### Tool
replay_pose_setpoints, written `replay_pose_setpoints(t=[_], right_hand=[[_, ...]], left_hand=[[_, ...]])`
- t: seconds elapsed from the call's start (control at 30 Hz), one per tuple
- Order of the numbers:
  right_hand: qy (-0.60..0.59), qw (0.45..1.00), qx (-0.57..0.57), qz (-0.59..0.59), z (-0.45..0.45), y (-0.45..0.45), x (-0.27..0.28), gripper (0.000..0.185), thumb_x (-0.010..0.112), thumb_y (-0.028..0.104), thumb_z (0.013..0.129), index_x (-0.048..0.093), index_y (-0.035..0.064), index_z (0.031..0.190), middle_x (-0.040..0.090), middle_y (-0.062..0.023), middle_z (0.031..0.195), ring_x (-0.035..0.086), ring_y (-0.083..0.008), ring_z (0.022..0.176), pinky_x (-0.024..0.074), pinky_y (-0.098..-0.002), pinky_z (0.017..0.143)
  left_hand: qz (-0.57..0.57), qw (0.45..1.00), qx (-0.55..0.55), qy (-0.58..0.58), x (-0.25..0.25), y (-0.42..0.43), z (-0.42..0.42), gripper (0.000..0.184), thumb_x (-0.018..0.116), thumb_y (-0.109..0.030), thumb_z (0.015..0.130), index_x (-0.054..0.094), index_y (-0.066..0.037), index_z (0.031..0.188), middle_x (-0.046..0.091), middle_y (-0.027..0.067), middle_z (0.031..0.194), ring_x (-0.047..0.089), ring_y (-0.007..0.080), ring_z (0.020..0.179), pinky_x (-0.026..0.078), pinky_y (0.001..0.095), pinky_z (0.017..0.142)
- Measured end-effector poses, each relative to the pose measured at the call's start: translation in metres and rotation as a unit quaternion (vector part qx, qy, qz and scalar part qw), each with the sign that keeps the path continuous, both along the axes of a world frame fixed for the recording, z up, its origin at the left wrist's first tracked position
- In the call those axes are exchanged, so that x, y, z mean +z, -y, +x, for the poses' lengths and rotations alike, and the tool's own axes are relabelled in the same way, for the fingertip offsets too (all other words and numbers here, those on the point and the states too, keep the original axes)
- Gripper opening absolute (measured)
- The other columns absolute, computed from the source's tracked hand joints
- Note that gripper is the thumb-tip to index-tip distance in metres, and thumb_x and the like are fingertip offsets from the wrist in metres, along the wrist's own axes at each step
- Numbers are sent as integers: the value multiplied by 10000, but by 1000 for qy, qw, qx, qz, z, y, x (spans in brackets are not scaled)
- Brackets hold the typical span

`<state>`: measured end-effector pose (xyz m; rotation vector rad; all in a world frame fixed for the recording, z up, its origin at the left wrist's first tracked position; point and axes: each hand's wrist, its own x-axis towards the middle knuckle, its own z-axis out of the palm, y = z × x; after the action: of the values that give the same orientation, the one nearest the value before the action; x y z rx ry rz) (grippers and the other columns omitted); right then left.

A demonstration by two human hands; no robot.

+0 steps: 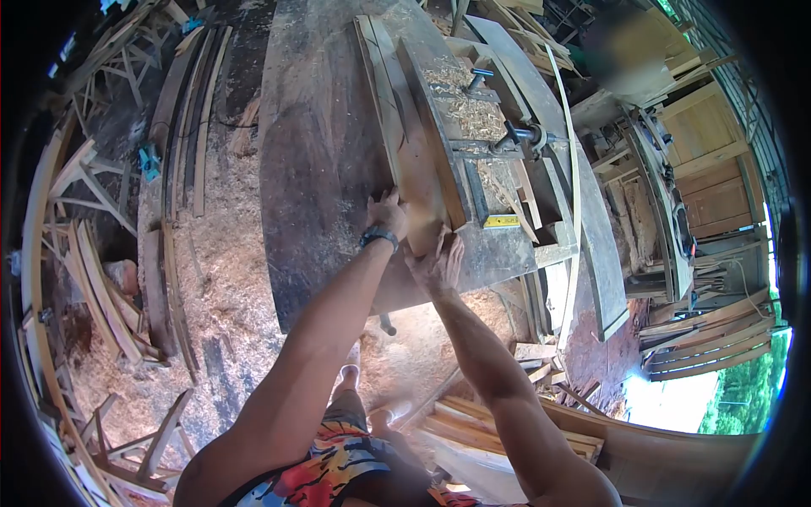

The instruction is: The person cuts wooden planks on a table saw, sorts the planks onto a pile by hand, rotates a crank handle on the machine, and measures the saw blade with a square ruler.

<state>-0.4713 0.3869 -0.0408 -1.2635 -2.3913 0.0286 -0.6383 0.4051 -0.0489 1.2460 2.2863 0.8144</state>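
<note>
Long wooden boards lie side by side on the dark workbench (312, 169), their near ends towards me. My left hand (389, 215), with a dark watch on the wrist, is closed at the near end of the left wooden strip (382, 110). To its right and a little nearer, my right hand (437, 262) is closed round the near end of the wooden board (418, 165). Another plank (433, 127) stands on edge along the board's right side. The surface between my hands is blurred, and some fingertips are hidden.
Clamps (511, 138) with dark handles, wood shavings (469, 110) and a square with a yellow part (501, 221) lie right of the boards. Loose strips (211, 127) lie on the left, with sawdust (224, 270) on the floor. Stacked timber (473, 431) is near my right side.
</note>
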Motion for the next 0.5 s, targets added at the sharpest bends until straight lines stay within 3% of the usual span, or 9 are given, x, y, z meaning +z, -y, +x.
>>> replay_pose_setpoints(t=[0.1,0.13,0.23,0.27,0.33,0.43,0.5], right_hand=[[-15,998,-13,-57,-1,-1,7,991,716,498,738,280,-54,1436,405,-339,1246,401,-498,1177,325,-561,1043],[-22,996,-19,-79,-2,-1,9,998,723,492,727,280,-50,1438,406,-342,1251,403,-500,1181,327,-559,1041],[18,996,-38,-75,-1,-3,19,1002,726,487,714,288,-31,1451,404,-354,1275,409,-502,1193,334,-549,1036],[25,997,-40,-55,1,-4,24,990,723,492,718,302,-26,1449,398,-358,1285,407,-503,1200,334,-545,1037],[37,998,-46,-14,-1,1,60,967,715,502,726,331,-17,1446,387,-366,1305,402,-503,1214,333,-538,1039],[44,998,-43,-34,-9,3,132,908,712,506,738,406,-26,1408,394,-372,1303,407,-507,1217,333,-544,1038],[6,999,-24,-47,-16,5,171,824,721,486,743,485,-6,1360,418,-373,1278,424,-508,1198,342,-558,1022]], left_hand=[[-22,1000,-3,-5,1,7,5,472,545,-299,950,523,-117,1385,537,189,1387,453,308,1347,218,477,1176],[-54,998,28,20,25,12,7,471,575,-370,929,580,-130,1334,550,184,1374,482,308,1319,262,492,1151],[1,993,114,12,41,20,15,454,588,-463,909,682,-98,1164,647,213,1202,611,342,1137,428,485,1015],[-3,991,124,57,40,17,15,459,587,-485,906,695,-79,1092,665,216,1125,629,362,1058,458,477,945],[-11,979,143,146,40,8,10,508,585,-528,899,722,-42,948,702,223,971,666,402,900,518,461,804],[100,974,99,177,75,3,4,574,560,-542,915,698,9,832,702,213,830,648,444,781,515,443,705],[142,968,88,187,105,5,-7,604,534,-538,923,695,37,835,653,287,816,649,456,817,497,481,698]])
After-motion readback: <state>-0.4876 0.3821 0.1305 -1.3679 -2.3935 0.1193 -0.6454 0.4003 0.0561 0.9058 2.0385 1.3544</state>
